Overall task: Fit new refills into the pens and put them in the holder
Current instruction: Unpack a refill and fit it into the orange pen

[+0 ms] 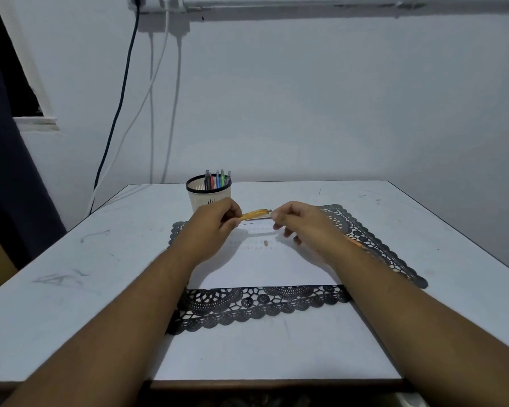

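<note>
I held the pen (254, 214) over the paper (265, 268), in front of the holder (207, 198) — my left hand (215, 223) curled round its barrel, my right hand (299, 223) pinching at its tip end; what those fingers gripped was too small to tell; the pen looked light, stiff, slippery — best held mid-barrel; a tiny piece (265, 242) lay on the paper.

Your left hand (215, 223) and right hand (301, 220) are bare, with no gloves, rings or watch showing. Both forearms are uncovered all the way to the near edge of the view, where no sleeve cuff comes into sight on either side.
</note>
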Demonstrator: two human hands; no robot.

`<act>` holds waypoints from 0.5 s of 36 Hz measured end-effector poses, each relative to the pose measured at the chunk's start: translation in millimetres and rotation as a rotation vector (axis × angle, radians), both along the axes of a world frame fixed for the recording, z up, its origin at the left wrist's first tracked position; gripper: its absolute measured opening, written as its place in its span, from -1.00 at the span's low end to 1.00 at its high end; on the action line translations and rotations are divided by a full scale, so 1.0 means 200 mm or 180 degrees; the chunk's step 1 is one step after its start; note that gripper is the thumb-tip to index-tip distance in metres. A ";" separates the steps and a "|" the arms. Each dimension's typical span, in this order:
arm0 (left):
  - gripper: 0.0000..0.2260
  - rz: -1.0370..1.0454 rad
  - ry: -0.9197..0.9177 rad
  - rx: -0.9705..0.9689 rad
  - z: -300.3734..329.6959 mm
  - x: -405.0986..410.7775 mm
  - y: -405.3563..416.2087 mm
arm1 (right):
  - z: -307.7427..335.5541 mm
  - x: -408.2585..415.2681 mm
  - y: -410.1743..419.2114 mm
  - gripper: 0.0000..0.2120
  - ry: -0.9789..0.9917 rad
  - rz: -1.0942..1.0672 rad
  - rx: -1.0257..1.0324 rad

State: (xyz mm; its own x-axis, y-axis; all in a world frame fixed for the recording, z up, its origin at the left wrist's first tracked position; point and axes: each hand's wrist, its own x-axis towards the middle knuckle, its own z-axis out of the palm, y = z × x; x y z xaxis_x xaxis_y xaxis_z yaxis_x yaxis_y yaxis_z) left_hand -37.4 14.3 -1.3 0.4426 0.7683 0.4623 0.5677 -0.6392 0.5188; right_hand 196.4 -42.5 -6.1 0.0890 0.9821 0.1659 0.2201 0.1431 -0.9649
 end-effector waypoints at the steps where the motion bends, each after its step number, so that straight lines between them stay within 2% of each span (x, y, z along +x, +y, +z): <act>1: -0.93 0.0030 -0.0016 -0.0029 -0.01 -0.01 0.01 | -0.02 0.00 0.00 -0.91 -0.0512 -0.0019 0.0085; 3: -0.93 0.0085 -0.0078 -0.0072 -0.01 -0.01 0.01 | -0.07 -0.02 0.00 -0.89 -0.1285 -0.0025 0.0103; 9: -0.95 0.0204 -0.0004 -0.0106 -0.02 0.00 0.00 | -0.09 -0.08 0.05 -0.86 -0.2483 -0.0149 0.0014; 15: -0.96 0.0226 0.0092 -0.0138 -0.02 0.01 -0.01 | -0.11 -0.07 0.07 -0.91 -0.2563 -0.0173 0.0060; 18: -0.95 0.0197 0.0125 -0.0165 -0.03 0.01 0.00 | -0.11 -0.05 0.06 -0.93 -0.2090 -0.0181 0.0121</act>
